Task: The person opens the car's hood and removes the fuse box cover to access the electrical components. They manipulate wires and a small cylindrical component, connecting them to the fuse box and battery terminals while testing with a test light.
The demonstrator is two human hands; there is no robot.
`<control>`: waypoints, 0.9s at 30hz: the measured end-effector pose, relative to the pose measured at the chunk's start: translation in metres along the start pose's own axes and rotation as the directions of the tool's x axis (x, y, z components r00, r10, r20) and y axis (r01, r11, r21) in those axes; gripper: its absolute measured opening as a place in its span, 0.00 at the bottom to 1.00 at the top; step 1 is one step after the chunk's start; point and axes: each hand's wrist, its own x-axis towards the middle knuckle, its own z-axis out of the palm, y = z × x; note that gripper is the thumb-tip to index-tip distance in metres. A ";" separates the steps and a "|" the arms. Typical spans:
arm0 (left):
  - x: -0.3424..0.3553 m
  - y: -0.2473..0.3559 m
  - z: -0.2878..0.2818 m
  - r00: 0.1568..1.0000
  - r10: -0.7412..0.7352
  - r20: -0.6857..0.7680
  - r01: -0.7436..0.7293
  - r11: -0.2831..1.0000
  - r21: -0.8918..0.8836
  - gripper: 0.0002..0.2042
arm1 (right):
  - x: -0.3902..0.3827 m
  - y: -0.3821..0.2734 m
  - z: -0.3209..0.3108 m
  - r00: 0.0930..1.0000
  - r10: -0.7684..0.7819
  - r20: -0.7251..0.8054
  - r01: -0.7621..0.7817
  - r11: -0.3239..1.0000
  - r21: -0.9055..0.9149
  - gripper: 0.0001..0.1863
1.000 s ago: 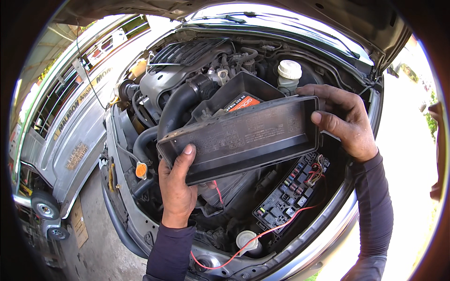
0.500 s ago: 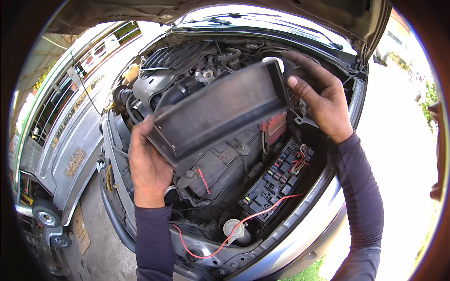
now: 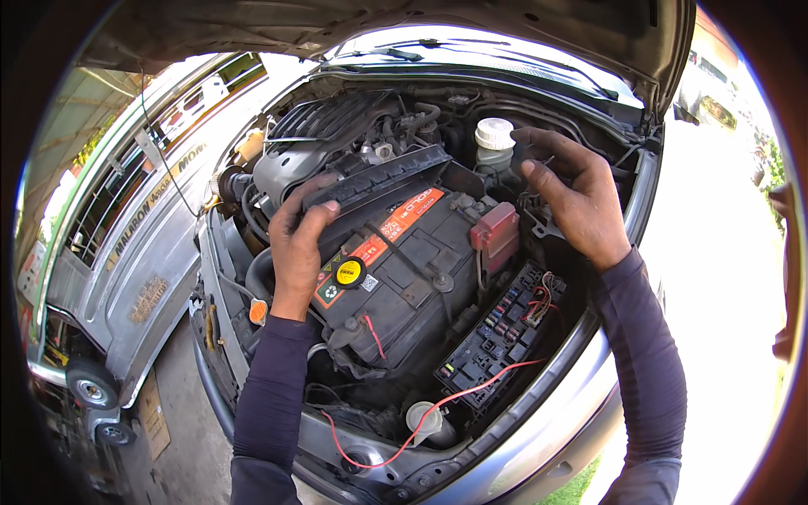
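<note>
My left hand is closed on the long black plastic cover, which is tilted up on edge beyond the battery with its orange label and yellow round sticker. My right hand is apart from the cover, fingers curved and spread with nothing visible in them, beside the reservoir with a white cap. An uncovered fuse box with coloured fuses and wires sits right of the battery. A thin red wire runs from it across the front of the engine bay.
The engine cover and hoses fill the back left of the bay. The raised hood hangs overhead, and the fender borders the right. A silver vehicle stands at the left, above cardboard on the concrete ground.
The cover has moved back and tipped onto its edge, uncovering the battery's top and label. My left hand moved up with it; my right hand has let go of it.
</note>
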 end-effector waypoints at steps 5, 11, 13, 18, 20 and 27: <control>-0.002 -0.021 -0.010 0.991 0.076 0.110 -0.089 0.990 0.112 0.24 | -0.001 0.000 0.003 0.999 -0.019 0.032 0.018 1.000 0.010 0.19; -0.002 -0.032 -0.018 0.883 0.168 0.438 -0.384 0.795 0.469 0.29 | -0.001 0.003 0.003 0.996 -0.076 0.040 0.077 0.996 -0.044 0.17; -0.003 -0.031 -0.016 0.863 0.121 0.490 -0.399 0.758 0.517 0.29 | -0.002 0.006 0.001 0.998 -0.037 0.049 0.044 0.989 -0.142 0.18; -0.007 -0.020 -0.002 0.873 0.064 0.483 -0.401 0.658 0.638 0.29 | -0.002 0.007 -0.001 0.996 -0.051 0.080 0.071 0.961 -0.266 0.14; -0.011 -0.009 0.008 0.883 0.166 0.439 -0.450 0.566 0.691 0.24 | -0.002 0.006 -0.001 0.987 -0.126 0.100 0.151 0.943 -0.297 0.14; -0.057 0.043 0.062 0.844 0.044 0.534 -0.348 0.802 0.486 0.10 | -0.005 0.006 0.000 0.955 -0.156 0.251 0.255 0.867 -0.428 0.11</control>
